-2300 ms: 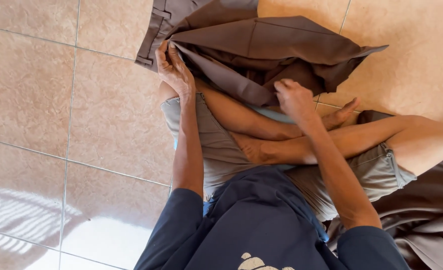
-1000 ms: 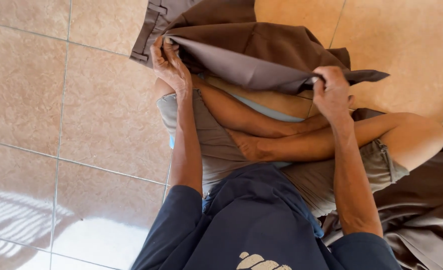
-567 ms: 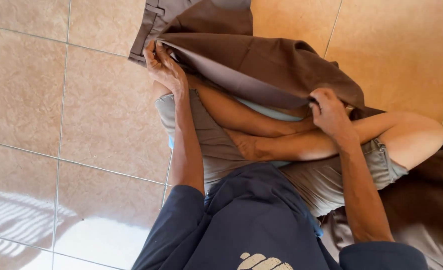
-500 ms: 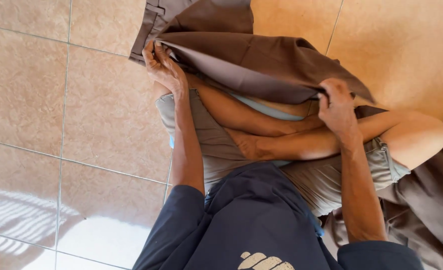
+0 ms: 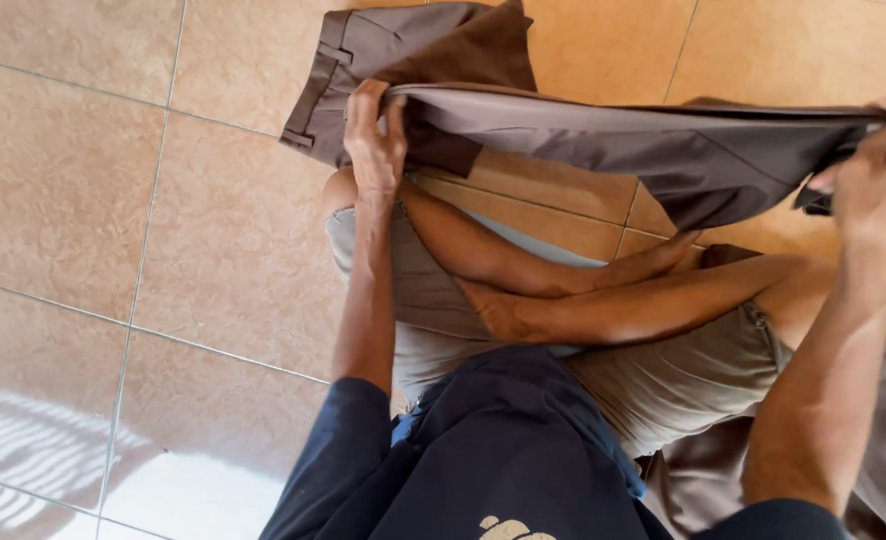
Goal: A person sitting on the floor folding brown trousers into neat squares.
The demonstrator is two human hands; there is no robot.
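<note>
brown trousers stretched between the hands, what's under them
Under the trousers lie tan floor tiles and the toes of one crossed leg. The tiles directly beneath the waistband part are covered, so anything there cannot be seen.

Glossy beige tiled floor (image 5: 113, 200), thin grey grout lines crossing it, bright striped light patch glaring at lower left (image 5: 23, 470)

My left hand (image 5: 373, 145) and right hand (image 5: 878, 165) stretch trousers (image 5: 603, 140) across the frame's top, above my crossed legs (image 5: 563, 290) on the floor (image 5: 113, 220).
</note>
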